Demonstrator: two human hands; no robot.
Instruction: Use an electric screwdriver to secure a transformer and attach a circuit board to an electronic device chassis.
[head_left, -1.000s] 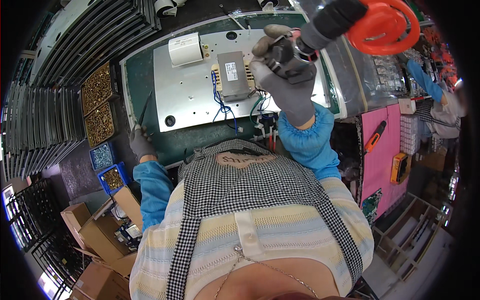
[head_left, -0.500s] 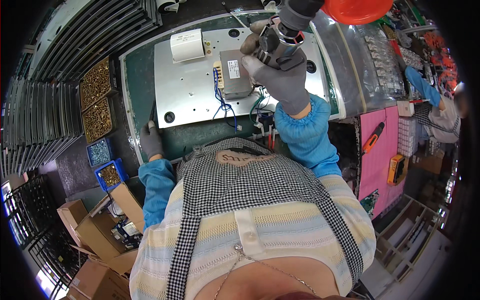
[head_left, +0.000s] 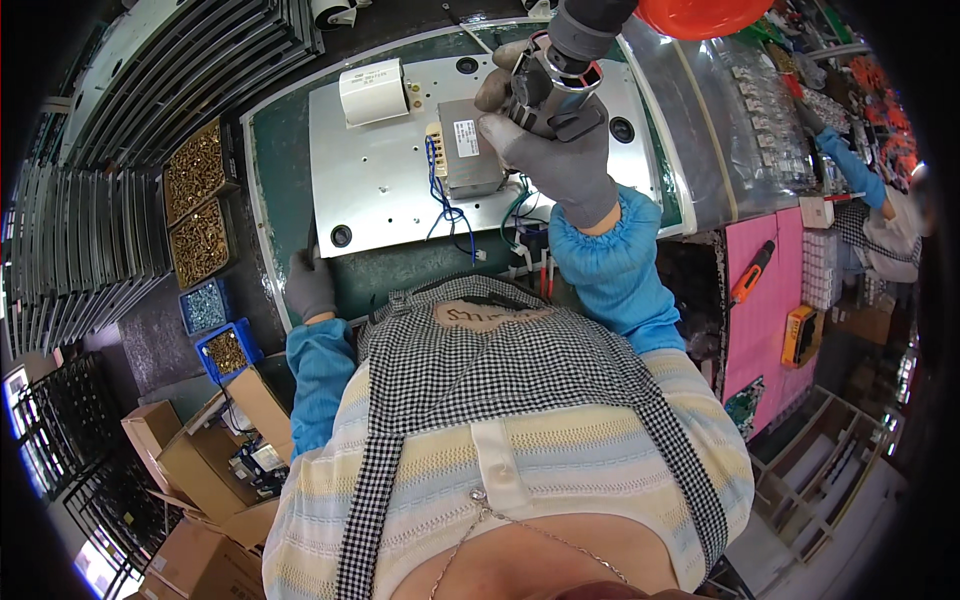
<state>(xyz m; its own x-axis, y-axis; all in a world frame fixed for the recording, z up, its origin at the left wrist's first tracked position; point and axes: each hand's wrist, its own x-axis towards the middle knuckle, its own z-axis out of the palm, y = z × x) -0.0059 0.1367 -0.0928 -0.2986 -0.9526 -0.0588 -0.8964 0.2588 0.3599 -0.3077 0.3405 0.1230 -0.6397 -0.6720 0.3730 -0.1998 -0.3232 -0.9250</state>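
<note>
Our right hand (head_left: 562,165) has its fingers wrapped round the driver (head_left: 572,85), over the plate (head_left: 375,215) near the transformer (head_left: 472,160); a slip could dent either or snag the blue wires (head_left: 452,214). Whether our left hand (head_left: 310,287) grips the plate's corner, we cannot tell.

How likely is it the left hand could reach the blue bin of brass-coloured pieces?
Probably yes: the left hand, by the metal plate, is close to the blue bin, and only the edge of the green table appears between them.
</note>
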